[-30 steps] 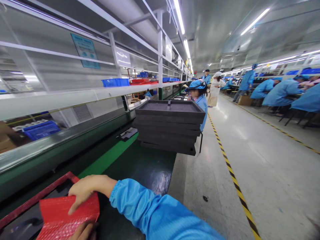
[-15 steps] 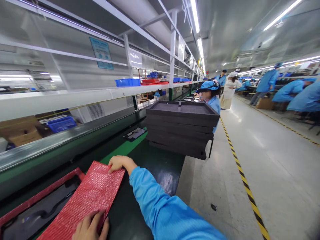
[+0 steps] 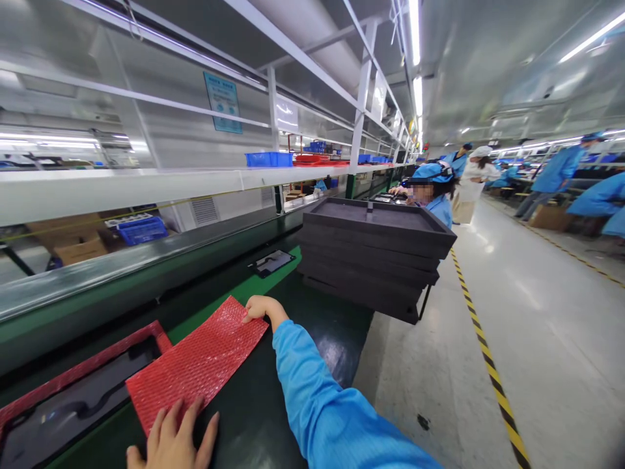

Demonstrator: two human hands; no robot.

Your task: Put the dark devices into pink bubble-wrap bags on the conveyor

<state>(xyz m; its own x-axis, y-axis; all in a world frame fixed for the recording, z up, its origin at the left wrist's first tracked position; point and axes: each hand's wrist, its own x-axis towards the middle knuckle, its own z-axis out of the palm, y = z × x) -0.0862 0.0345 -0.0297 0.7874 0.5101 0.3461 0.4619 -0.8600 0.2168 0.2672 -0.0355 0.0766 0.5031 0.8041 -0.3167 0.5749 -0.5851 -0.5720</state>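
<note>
— Where does the red bubble-wrap sheet (image 3: 198,365) lie?

— Flat on the dark green bench top (image 3: 273,417), its long axis running from my near left up and away to the right. My left hand (image 3: 172,438) presses the near end, palm down, fingers spread and flat, gripping nothing. My right hand (image 3: 257,307) is stretched out to the far corner, fingers laid on the edge. I cannot tell whether they pinch it or only rest there.

— Which hand is closer to the middle of it?

— Neither; each sits at one end, the sheet between them. It is glossy, pimpled with small bubbles, a long rectangle, a little rumpled.

— And around it?

— Just beside its left edge, a red-rimmed tray (image 3: 78,391) with a dark moulded inlay. Farther along the bench, a stack of black foam trays (image 3: 374,257) overhangs the aisle side, well apart from my hands. Behind the stack a co-worker in a blue cap (image 3: 432,172) sits at the same line.
</note>
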